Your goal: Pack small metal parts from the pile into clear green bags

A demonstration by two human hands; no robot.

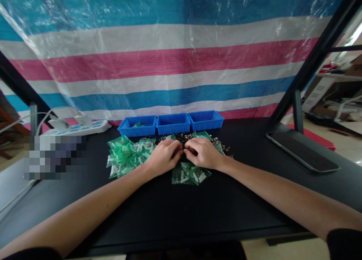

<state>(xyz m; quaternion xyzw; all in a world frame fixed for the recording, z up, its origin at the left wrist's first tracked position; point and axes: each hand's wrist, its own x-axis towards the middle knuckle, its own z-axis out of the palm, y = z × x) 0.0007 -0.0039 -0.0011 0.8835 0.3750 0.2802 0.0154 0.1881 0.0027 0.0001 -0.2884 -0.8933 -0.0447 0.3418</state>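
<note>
My left hand (166, 153) and my right hand (203, 151) meet over the middle of the black table, fingers curled and fingertips close together. Whatever they pinch is hidden or too small to make out. Just below my right hand lie a few small green-tinted plastic bags (190, 174) with white and metal pieces inside. Left of my left hand spreads a pile of similar green bags (124, 156). Loose small dark and metallic parts (222, 145) are scattered behind and beside my hands, partly covered by them.
Three blue trays (173, 129) stand in a row behind my hands; the left one holds some green bags. A white power strip (80, 127) with plugs and cables sits back left, near a blurred-out patch. A phone (302, 150) lies at right. Black frame posts and a striped sheet (169, 67) bound the table.
</note>
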